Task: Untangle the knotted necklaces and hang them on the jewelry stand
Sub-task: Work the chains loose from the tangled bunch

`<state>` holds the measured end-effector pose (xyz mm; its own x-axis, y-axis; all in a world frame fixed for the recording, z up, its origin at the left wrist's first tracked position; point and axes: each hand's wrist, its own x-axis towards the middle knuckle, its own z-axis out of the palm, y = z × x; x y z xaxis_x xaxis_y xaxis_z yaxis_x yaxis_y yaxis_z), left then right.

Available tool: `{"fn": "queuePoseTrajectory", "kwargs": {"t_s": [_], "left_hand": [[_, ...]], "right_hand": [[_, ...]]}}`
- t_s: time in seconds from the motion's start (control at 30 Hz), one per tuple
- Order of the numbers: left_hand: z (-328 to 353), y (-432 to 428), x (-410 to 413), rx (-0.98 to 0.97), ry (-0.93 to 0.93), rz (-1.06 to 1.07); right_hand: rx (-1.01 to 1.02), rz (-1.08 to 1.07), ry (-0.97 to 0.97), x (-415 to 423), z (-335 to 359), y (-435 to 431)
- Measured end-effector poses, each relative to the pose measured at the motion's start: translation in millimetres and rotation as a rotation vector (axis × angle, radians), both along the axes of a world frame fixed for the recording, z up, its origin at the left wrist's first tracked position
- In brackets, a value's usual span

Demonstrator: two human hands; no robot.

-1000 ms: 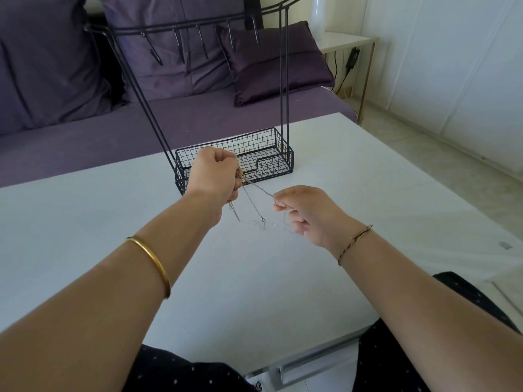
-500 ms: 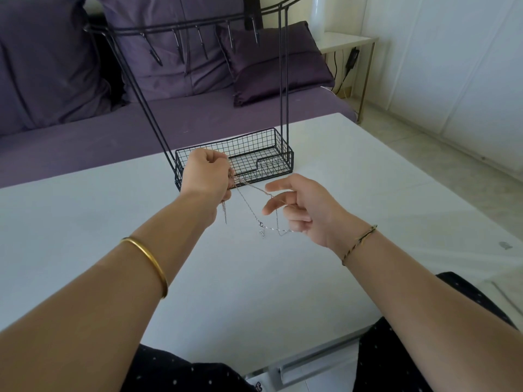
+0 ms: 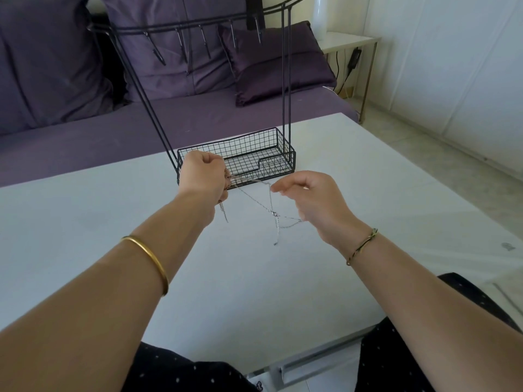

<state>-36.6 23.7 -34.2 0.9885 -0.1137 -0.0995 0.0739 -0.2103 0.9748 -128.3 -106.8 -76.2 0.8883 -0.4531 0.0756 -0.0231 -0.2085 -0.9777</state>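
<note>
My left grip [image 3: 205, 176] clenches the thin silver knotted necklaces [image 3: 274, 214], dangling tangled over the white table [image 3: 254, 278] near its far edge, while my right grip [image 3: 314, 202] curls beside them, hold unclear, and the black wire jewelry stand [image 3: 254, 162] carries nothing yet.

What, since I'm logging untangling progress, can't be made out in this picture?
All in the head view:
- How many thin silver chain necklaces are tangled: the strands are too fine and cross at the knot.
- Chain ends in the left hand: hidden inside its curled fingers.
- Whether the right hand pinches a strand: its fingertips are blurred.
- Top of the black wire jewelry stand: cut off by the upper edge.
</note>
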Motion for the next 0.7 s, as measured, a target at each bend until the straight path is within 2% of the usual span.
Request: {"fn": "queuePoseTrajectory", "kwargs": {"t_s": [0.2, 0.27, 0.4, 0.53, 0.7], "left_hand": [[2.7, -5.6, -5.4, -0.017, -0.014, -0.05], [3.5, -7.2, -7.3, -0.018, -0.014, -0.064], [4.9, -10.9, -11.5, -0.036, -0.007, -0.099], [7.0, -14.4, -16.6, -0.057, 0.002, -0.141], [7.8, -15.6, -18.2, -0.079, 0.012, -0.164]], "right_hand": [[-0.432, -0.118, 0.025, 4.2, -5.7, 2.4], [-0.491, -0.127, 0.083, 5.8, -7.7, 2.4], [-0.507, -0.126, 0.196, 7.8, -11.4, 6.5], [-0.532, -0.112, 0.229, 5.5, -8.9, 11.0], [-0.37, -0.086, 0.248, 7.1, -10.7, 8.3]]}}
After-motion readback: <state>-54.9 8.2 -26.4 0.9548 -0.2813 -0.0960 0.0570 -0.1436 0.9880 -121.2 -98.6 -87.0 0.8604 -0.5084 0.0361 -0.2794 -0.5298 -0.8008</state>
